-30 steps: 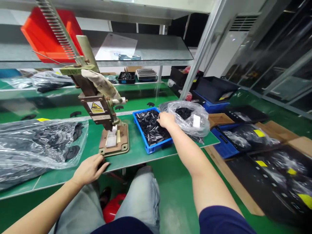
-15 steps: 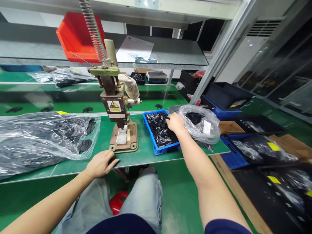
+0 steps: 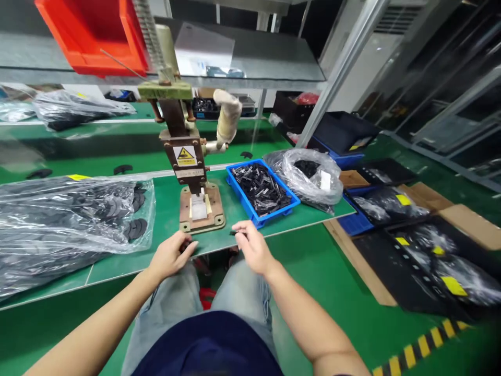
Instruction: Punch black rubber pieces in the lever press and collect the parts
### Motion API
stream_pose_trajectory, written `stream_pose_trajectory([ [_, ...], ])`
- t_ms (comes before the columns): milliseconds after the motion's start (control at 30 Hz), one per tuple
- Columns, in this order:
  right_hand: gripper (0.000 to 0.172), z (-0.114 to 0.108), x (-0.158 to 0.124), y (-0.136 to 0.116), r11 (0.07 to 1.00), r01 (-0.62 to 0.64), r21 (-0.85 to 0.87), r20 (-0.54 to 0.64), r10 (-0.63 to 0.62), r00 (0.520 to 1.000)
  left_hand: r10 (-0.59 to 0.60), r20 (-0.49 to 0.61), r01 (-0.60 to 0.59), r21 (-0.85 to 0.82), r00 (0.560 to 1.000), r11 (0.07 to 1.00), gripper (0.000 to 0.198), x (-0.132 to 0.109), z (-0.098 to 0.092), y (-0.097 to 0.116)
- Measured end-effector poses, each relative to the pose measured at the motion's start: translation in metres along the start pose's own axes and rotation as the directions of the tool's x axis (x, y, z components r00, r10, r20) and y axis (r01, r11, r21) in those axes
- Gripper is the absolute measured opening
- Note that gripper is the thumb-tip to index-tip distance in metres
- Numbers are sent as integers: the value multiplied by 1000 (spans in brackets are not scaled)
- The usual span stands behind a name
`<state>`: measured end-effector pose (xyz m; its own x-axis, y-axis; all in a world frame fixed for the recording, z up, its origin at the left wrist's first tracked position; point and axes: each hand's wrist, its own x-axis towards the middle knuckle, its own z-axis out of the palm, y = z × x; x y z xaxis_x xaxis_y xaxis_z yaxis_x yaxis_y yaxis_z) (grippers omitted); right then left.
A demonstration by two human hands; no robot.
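Observation:
My right hand [image 3: 253,246] is closed in a pinch on a small black plastic part [image 3: 234,232], just above the front edge of the green bench. Curled at the same edge, left of it, is my left hand [image 3: 172,254]; something dark shows between its thumb and fingers, too small to make out. Behind the hands stands a hand press [image 3: 183,156] with a warning label, its ram down near a metal fixture [image 3: 199,208] on the base plate. A blue tray [image 3: 256,219] full of similar black parts [image 3: 262,188] sits right of the press.
A clear bag of curved black pieces [image 3: 70,219] covers the bench's left. Another plastic bag [image 3: 329,190] lies beyond the tray. A red bin [image 3: 94,42] sits on the shelf above. Boxes with bagged parts [image 3: 426,250] stand at the right. The press handle [image 3: 229,117] sticks out rightward.
My right hand has come out of the blue tray toward the bench edge with a small black part. My left hand stays by the edge. The view has shifted, and the press handle sits differently.

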<state>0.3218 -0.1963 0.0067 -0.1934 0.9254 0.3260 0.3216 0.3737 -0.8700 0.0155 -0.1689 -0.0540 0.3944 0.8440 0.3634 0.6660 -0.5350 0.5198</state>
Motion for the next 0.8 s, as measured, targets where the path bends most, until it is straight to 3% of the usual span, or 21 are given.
stream_pose_trajectory([
  [133,21,46,-24,-2,995,73,-64,103,-66,992,19,-53,-33,-283,998,959,28,-9,-1,34],
  [267,34,66,-26,-5,967,218,-131,164,-195,967,128,-68,-144,-391,989,909,30,-15,-11,55],
  [400,37,75,-18,-11,936,302,-184,188,-268,945,116,-59,-130,-408,992,904,27,-26,-25,51],
  [500,21,81,-12,-14,926,308,-217,192,-269,944,54,-76,-80,-403,996,912,20,-34,-33,43],
  [600,11,87,-8,-16,919,323,-227,183,-285,941,38,-97,-74,-399,995,914,17,-41,-36,37],
  [800,11,94,-4,-19,914,324,-243,210,-277,938,32,-135,-85,-411,990,907,22,-48,-37,28],
])
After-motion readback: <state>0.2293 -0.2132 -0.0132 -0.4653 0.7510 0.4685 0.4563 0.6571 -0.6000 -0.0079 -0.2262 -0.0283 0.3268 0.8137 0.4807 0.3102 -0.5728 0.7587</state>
